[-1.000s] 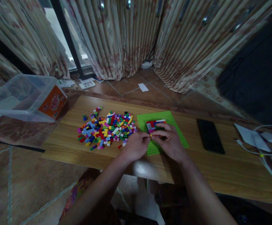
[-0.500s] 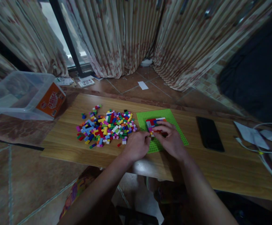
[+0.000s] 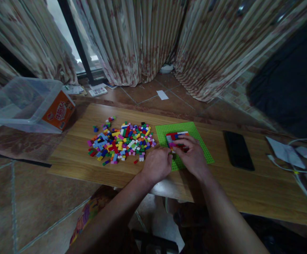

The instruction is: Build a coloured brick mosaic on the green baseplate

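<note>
A green studded baseplate (image 3: 202, 146) lies on the wooden table, and on it sits a low block of joined toy bricks (image 3: 172, 135) in red, blue, white and grey. My left hand (image 3: 157, 164) is closed at the plate's near left edge, its fingertips against the near left corner of the brick block; what they pinch is hidden. Over the right part of the block bends my right hand (image 3: 192, 155), thumb and fingers closed on the block's near side. A large heap of loose bricks (image 3: 120, 144) spreads to the left of my left hand.
A black phone (image 3: 238, 150) lies right of the baseplate, with paper (image 3: 285, 151) and white cables (image 3: 298, 176) farther right. A clear plastic bin (image 3: 23, 106) with an orange label stands left of the wooden table (image 3: 76, 162). Curtains hang behind.
My left hand has curled slightly more and pressed a little further right against the block. My right hand stays nearly in place. The whole view has shifted slightly.
</note>
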Tool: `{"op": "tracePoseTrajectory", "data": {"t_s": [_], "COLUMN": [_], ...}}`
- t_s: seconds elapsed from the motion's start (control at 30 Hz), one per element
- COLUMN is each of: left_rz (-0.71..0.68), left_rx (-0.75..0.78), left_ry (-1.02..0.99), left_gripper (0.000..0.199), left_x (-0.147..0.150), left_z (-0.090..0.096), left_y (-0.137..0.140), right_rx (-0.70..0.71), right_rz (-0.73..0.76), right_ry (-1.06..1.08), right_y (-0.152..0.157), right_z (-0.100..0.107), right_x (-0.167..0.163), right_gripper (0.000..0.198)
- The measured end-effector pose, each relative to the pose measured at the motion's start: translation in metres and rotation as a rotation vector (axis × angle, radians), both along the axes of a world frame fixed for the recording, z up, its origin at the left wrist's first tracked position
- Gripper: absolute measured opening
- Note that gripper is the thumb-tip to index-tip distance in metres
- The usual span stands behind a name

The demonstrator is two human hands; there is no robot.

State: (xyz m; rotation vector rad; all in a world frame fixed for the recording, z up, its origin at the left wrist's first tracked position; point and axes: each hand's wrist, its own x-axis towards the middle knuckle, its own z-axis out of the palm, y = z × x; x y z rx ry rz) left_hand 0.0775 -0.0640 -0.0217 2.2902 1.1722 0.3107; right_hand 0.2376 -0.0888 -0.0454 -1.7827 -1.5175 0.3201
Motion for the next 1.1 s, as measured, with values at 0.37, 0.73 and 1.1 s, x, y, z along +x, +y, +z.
{"op": "tracePoseTrajectory", "data": {"t_s": [0.37,0.73,1.1], "left_rz": [-0.016,0.023,0.174], "left_rx": [0.013,-0.022,-0.143], "left_ry": [0.007,-0.032,-0.183], "left_gripper": [0.023,0.023,0.04], "left_x": [0.0,0.0,0.012], "left_z": [0.002,0.0,-0.001], "left_y": [-0.003,-0.001,0.006], "right_rx": [-0.011,0.097,-0.08], "right_rz": [0.0,-0.019,-0.213], "right_ry": [0.016,0.081,0.068], "right_y": [0.001,0.001,0.009], "right_z": [0.001,0.004,-0.003], "right_x": [-0.004,0.004,0.033], "right_gripper": [0.016,0.022,0.047]}}
